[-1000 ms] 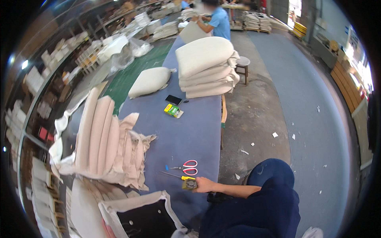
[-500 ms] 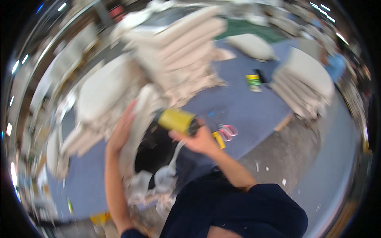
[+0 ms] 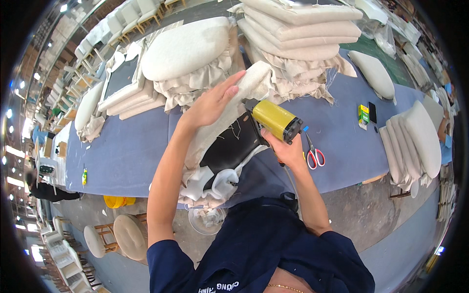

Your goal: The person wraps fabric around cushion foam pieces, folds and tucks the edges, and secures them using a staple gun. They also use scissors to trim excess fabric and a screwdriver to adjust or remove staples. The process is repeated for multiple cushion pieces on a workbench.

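Note:
A seat cushion lies upside down before me, its black underside ringed by loose cream fabric. My left hand rests on the fabric along the cushion's left side, fingers straight and together. In my right hand is a yellow and black staple gun, gripped by its handle. Its black nose end points at the cushion's upper right edge; whether it touches is hidden. A hose hangs from its handle. White padding bunches at the near end. Red-handled scissors lie right of my right hand.
Stacks of upholstered cushions stand behind and left on the blue-covered table. Another stack sits at the right edge. A green and yellow box lies beside a black phone. Stools stand below left.
The view has turned and steadied from blur. My left hand now lies farther over the fabric, and the staple gun has shifted toward the cushion's right side, still in my right hand.

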Demonstrator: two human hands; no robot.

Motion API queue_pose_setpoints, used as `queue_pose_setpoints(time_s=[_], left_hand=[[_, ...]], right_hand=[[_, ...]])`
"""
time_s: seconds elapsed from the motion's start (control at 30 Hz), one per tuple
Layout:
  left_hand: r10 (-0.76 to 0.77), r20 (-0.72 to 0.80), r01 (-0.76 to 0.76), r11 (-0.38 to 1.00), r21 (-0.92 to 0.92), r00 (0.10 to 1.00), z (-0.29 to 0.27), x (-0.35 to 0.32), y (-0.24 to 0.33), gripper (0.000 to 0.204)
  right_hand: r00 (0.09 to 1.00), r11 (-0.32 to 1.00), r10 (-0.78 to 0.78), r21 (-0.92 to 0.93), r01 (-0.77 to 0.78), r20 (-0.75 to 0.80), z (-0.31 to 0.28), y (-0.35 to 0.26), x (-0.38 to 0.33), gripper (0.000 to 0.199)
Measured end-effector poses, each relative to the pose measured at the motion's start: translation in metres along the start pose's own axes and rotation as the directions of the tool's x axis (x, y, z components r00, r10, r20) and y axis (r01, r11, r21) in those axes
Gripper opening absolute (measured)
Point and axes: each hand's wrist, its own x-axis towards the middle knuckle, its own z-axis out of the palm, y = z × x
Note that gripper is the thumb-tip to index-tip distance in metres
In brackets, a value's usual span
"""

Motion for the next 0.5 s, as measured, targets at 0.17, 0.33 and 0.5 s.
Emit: queue_pose_setpoints(time_s=[0.17,0.33,0.5], left_hand=[[-0.116,0.076,0.114,0.993,0.029,0.990,0.000,0.005,0.023,0.055],[-0.025,0.004,0.024,0.991,0.134,1.000,0.001,0.000,0.013,0.054],[-0.032,0.049,0.030,0.999,0.040,0.998,-0.016,-0.045,0.014,0.061]], right_hand=[[0.997,0.993,-0.076,-0.096,0.074,-0.012,-0.003,0.011,0.003,0.030],[0.998,0.983,-0.055,-0.176,0.058,0.018,-0.003,0.041,0.005,0.039],[0.977,0.971,0.214,-0.111,-0.211,0.017,-0.069,0.020,-0.005,0.038]])
